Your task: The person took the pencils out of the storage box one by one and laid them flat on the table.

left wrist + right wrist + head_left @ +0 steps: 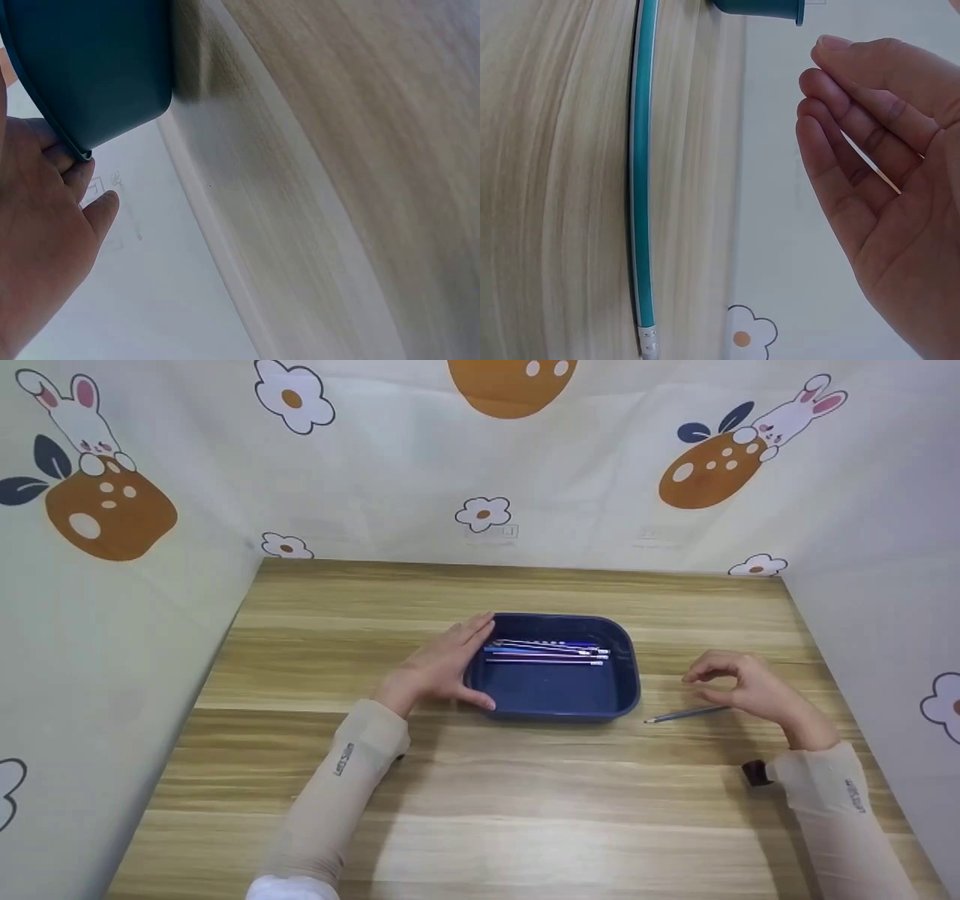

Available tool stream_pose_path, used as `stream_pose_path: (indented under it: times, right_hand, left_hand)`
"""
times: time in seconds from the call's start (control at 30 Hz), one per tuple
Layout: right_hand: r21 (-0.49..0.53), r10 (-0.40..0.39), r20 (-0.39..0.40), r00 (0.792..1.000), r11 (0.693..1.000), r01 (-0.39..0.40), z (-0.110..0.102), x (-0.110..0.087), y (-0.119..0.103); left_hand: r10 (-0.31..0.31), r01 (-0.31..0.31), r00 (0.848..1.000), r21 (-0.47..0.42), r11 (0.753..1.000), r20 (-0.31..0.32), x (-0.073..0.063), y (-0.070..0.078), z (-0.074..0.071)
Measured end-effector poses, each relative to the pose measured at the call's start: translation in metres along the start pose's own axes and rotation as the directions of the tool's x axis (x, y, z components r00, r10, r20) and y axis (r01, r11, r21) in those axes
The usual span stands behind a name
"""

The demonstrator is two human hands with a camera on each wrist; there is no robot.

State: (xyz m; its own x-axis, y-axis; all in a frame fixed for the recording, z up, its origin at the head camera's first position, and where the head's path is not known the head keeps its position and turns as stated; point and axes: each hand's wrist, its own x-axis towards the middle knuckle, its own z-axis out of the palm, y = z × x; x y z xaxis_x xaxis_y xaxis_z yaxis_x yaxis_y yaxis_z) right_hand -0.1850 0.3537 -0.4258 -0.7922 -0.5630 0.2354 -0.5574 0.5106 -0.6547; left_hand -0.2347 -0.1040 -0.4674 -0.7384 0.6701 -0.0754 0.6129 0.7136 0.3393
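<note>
A dark blue plastic box (555,706) stands on the table with several pencils (547,652) lying side by side in it. My left hand (442,664) holds the box's left end, thumb on the near side and fingers at the far corner. The left wrist view shows those fingers against the box's rim (45,112). To the right of the box lies a single blue-green pencil (686,715), its tip towards the box; its white eraser end shows in the right wrist view. Above that pencil hovers my right hand (750,686), fingers loosely bent, holding nothing.
A wood-grain table (495,810) lies under everything. Pale cloth walls (390,472) with rabbit, fruit and flower prints close it in at the back, left and right. A small black piece (757,772) sits at my right wrist.
</note>
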Motion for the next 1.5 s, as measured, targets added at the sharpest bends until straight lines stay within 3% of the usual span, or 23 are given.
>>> stream_pose_path:
  times: [0.43, 0.83, 1.5]
  right_hand:
    - [0.010, -0.047, -0.002, 0.999, 0.999, 0.047, 0.005, -0.002, 0.027]
    - [0.039, -0.085, -0.011, 0.996, 0.996, 0.085, 0.005, 0.002, 0.022]
    - [0.025, -0.057, -0.031, 0.998, 0.998, 0.058, 0.005, 0.015, 0.012]
  left_hand:
    - [-0.013, 0.013, 1.000, -0.014, 1.000, 0.006, -0.001, 0.000, 0.001]
    - [-0.014, 0.014, 1.000, -0.009, 1.000, 0.001, -0.001, 0.001, 0.001]
    - [-0.033, 0.033, 0.999, -0.039, 0.999, 0.012, -0.001, 0.000, 0.002]
